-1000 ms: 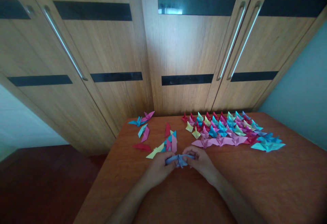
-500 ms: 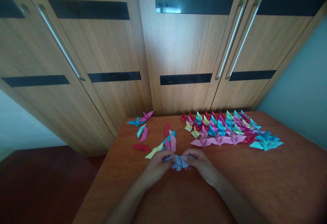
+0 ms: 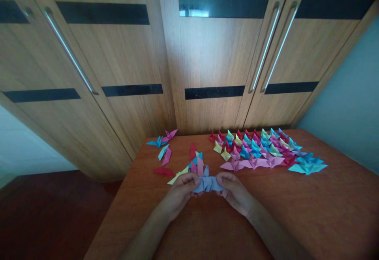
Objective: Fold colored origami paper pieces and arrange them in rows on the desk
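A pale blue folded paper piece (image 3: 208,184) is stretched between my two hands over the near middle of the table, with a narrow point sticking up from it. My left hand (image 3: 181,193) pinches its left end between thumb and fingers. Its right end is pinched in my right hand (image 3: 237,193). Just beyond my left hand lies a loose pile of folded papers, among them a pink strip (image 3: 200,166) and a yellow piece (image 3: 179,175).
Rows of colourful folded paper figures (image 3: 255,149) cover the table's back right. Blue (image 3: 158,142) and pink (image 3: 169,135) paper cranes lie at the back left, with a red piece (image 3: 163,171) nearer. Wooden cabinet doors (image 3: 207,54) rise behind the table (image 3: 296,208).
The pale blue paper has turned in my fingers: its point now sticks up instead of hanging down, and a broad band shows between my hands.
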Motion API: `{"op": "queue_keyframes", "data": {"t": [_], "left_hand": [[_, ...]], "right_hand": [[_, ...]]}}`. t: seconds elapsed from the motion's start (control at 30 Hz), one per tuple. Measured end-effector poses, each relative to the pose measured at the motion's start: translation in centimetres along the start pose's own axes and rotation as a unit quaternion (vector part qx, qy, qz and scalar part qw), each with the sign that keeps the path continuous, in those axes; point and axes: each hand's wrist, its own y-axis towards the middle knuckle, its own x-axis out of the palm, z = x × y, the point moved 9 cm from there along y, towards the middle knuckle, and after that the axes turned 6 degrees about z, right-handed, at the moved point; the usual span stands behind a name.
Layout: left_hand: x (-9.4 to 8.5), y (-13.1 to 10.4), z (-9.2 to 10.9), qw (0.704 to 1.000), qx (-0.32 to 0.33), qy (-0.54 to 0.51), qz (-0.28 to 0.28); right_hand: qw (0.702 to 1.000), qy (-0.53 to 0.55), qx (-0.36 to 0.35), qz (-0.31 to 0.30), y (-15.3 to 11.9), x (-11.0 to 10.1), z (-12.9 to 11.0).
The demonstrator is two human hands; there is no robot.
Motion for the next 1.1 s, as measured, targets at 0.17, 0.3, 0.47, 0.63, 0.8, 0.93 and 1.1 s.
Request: {"op": "queue_keyframes", "data": {"t": [0.17,0.3,0.47,0.63,0.8,0.93,1.1], "left_hand": [[0.1,0.0,-0.2,0.999,0.0,-0.04,-0.017],[0.2,-0.2,-0.1,0.998,-0.002,-0.059,-0.022],[-0.1,-0.2,0.3,0.998,0.005,-0.063,-0.008],[-0.5,0.3,0.1,0.999,0.006,0.036,0.023],[-0.3,0.3,0.1,0.99,0.018,0.142,0.02],[0.7,0.0,0.3,0.984,0.022,0.178,-0.016],[0.9,-0.3,0.4,0.987,0.028,0.154,-0.036]], "right_hand": [[0.999,-0.031,-0.01,-0.018,-0.2,0.4,-0.2],[0.999,-0.032,-0.01,-0.022,-0.3,0.7,-0.3],[1.0,-0.003,-0.01,-0.003,-0.1,0.1,-0.3],[0.996,-0.081,-0.028,-0.023,-0.1,0.2,-0.6],[0.98,-0.182,-0.063,-0.048,-0.4,0.8,-1.3],[0.981,-0.175,-0.058,-0.058,-0.4,1.0,-1.2],[0.997,-0.058,-0.01,-0.052,-0.2,0.6,-0.4]]}}
